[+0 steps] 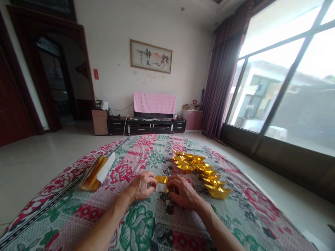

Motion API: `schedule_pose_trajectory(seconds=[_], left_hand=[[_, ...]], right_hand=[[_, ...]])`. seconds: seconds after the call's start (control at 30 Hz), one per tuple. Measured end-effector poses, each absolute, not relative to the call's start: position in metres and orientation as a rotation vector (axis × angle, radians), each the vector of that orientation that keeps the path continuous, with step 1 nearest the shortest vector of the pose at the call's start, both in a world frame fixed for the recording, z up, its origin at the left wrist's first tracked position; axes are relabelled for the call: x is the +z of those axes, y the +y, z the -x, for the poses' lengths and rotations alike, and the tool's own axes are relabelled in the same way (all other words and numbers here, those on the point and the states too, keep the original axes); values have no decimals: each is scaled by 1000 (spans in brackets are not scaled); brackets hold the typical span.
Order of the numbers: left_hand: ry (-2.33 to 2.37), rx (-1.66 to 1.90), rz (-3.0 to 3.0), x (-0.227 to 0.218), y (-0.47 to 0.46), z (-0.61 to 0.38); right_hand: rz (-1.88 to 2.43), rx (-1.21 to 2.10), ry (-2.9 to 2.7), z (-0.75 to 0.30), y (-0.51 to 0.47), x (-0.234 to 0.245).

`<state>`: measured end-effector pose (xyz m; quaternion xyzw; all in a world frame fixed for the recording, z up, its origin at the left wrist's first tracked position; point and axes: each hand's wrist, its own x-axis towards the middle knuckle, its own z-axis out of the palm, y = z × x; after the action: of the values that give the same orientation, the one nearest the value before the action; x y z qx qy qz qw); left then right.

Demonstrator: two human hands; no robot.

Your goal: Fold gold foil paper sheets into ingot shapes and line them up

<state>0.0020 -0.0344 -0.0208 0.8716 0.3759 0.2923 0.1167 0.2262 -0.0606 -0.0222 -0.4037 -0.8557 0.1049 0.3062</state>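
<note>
Between my two hands, a small sheet of gold foil paper (161,179) lies partly folded on the flowered cloth, its gold side at the back and a white side toward me. My left hand (142,185) pinches its left end, fingers closed. On the right end, my right hand (181,191) has its fingers curled and closed on the paper. Several finished-looking gold paper boats (218,191) stand in rows to the right of my right hand. A stack of gold paper sheets (92,172), with a white side showing, rests to the left.
A flowered cloth (138,226) covers the round table under my hands. Beyond it stand a low black TV cabinet (149,129) and a screen draped with a pink cloth (154,103). Large windows (277,87) and a purple curtain (222,80) line the right side.
</note>
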Motion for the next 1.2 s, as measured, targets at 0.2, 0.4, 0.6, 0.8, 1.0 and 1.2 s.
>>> schedule_pose_trajectory(seconds=[0.2,0.4,0.6,0.8,1.0,1.2], left_hand=[[1085,867,-2545,-23,-34,-2],[1050,868,-2558,-23,-33,-3],[1063,840,-2540,-20,-36,-2],[1073,867,-2543,-22,-40,-4],[1059,932,-2541,-22,-42,-4],[1051,969,-2522,-23,-43,-3]], right_hand=[[1019,277,-2247,-229,-56,-28],[991,263,-2269,-232,-57,-25],[1010,280,-2292,-231,-61,-22],[1073,201,-2285,-227,-63,-24],[1074,146,-2284,-223,-70,-21],[1084,116,-2261,-222,-74,-16]])
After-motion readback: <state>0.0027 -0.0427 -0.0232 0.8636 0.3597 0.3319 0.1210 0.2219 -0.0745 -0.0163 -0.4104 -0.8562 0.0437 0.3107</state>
